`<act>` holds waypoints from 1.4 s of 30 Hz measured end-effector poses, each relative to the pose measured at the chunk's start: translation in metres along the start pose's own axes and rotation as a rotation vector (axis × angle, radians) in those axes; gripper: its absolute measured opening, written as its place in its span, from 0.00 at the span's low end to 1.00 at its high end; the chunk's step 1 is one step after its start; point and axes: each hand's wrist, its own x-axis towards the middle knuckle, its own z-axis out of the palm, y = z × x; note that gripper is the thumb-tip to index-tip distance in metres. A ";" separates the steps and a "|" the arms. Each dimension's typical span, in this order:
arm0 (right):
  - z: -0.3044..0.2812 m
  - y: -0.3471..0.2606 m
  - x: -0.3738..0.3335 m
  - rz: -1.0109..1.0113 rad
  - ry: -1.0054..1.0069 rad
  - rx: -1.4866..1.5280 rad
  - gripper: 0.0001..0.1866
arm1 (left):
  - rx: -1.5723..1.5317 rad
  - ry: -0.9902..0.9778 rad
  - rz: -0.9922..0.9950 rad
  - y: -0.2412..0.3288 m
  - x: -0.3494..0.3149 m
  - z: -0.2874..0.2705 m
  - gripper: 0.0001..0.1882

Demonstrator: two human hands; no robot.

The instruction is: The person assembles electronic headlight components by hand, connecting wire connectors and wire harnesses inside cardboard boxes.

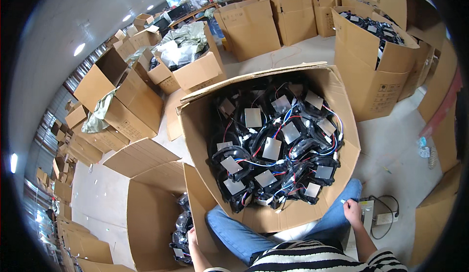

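Note:
Between my knees stands a big cardboard box [349,140] heaped with black units that have silver metal plates [271,149] and red, blue and white wires with white plugs. My left hand [193,237] is down at the edge of a second open carton [146,223] on the left, beside several black plastic-wrapped units [181,220]. Its fingers are mostly hidden there, so its grip does not show. Above my right knee, my right hand [352,212] is closed, with a tiny white piece [343,201] showing at its fingertips; its kind is too small to tell.
A white-topped device [365,208] with a black cable [391,208] sits right of my knee. Another tall carton [366,89] full of black units stands at the right. More cartons [246,28] line the back and left, one holding plastic bags [183,45].

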 end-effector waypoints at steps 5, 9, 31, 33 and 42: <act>0.009 0.004 -0.004 -0.100 0.102 0.021 0.10 | 0.091 -0.016 -0.001 -0.008 0.001 -0.005 0.14; 0.014 0.004 -0.007 -0.126 0.149 -0.001 0.09 | 0.086 -0.054 -0.018 -0.003 -0.004 -0.004 0.14; 0.008 -0.029 -0.003 -0.170 0.163 -0.033 0.08 | -0.090 -0.055 -0.115 0.023 -0.017 0.010 0.10; 0.010 -0.024 -0.001 -0.171 0.173 -0.033 0.08 | -0.097 -0.029 -0.157 0.022 -0.013 0.011 0.11; 0.010 -0.023 -0.001 -0.171 0.204 -0.046 0.08 | 0.021 0.002 -0.166 0.018 -0.011 0.004 0.13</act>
